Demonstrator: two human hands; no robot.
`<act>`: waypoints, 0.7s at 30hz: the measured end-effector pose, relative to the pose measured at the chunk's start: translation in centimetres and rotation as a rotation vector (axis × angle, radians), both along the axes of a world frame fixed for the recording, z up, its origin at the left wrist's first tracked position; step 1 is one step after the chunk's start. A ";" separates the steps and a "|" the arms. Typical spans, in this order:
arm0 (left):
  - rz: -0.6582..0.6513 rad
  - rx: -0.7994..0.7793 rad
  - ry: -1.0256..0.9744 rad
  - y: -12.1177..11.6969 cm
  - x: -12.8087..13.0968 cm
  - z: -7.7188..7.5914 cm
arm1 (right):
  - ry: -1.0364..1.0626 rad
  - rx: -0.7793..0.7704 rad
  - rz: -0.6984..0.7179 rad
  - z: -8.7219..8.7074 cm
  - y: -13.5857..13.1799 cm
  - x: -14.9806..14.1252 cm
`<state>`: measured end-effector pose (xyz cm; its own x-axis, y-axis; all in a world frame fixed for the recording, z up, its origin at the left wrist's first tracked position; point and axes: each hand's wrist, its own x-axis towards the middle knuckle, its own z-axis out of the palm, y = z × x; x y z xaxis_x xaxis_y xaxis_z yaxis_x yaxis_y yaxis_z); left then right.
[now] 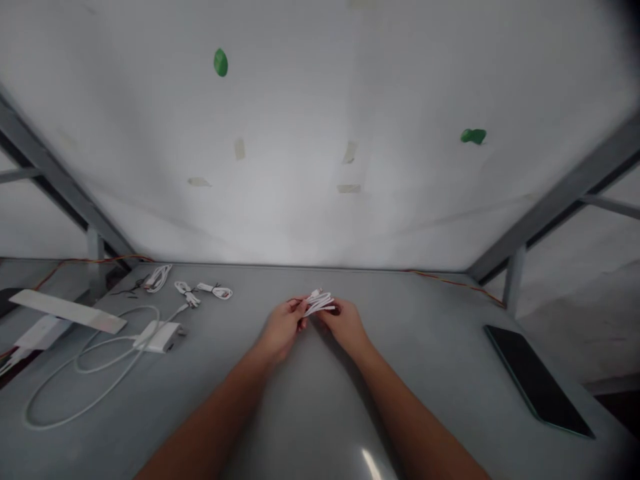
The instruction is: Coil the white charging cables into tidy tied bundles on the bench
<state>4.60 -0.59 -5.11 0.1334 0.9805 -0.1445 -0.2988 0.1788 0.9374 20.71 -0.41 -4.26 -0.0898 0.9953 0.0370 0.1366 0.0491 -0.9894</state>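
A white charging cable (320,302), folded into a small bundle, is held between my two hands above the middle of the grey table. My left hand (286,325) pinches the bundle's left side with thumb and fingers closed. On the other side, my right hand (346,323) has its fingers closed around the right end of the loops. A connector pokes up at the top of the bundle. The tips of several fingers are hidden behind the cable.
At the left lie bundled white cables (187,293), a white charger (159,336) with a loosely looped cord, and a long white strip (67,311) over a power strip (43,333). A dark tablet (537,380) lies at the right. A white wall (300,220) closes off the back.
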 end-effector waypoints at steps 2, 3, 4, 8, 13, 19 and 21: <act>0.076 0.037 0.085 0.3 -0.4 0.0 | 0.009 -0.059 0.005 -0.2 -0.2 -0.1; 0.108 0.049 0.125 0.4 -0.6 0.0 | 0.011 -0.093 0.005 -0.3 -0.3 -0.1; 0.133 0.056 0.164 0.5 -0.8 0.0 | 0.013 -0.127 0.002 -0.4 -0.4 -0.2; 0.191 0.048 0.305 0.7 -1.4 0.0 | 0.004 -0.221 -0.023 -1.0 -1.0 -0.8; 0.215 0.012 0.479 0.8 -1.6 0.9 | -0.223 0.033 -0.040 -1.1 -1.8 -1.5; 0.179 0.079 0.703 0.5 -1.7 2.5 | -0.580 0.523 0.041 0.2 -2.9 -1.3; 0.174 0.117 0.763 0.3 -1.5 2.4 | -0.642 0.590 0.075 0.6 -3.2 -1.2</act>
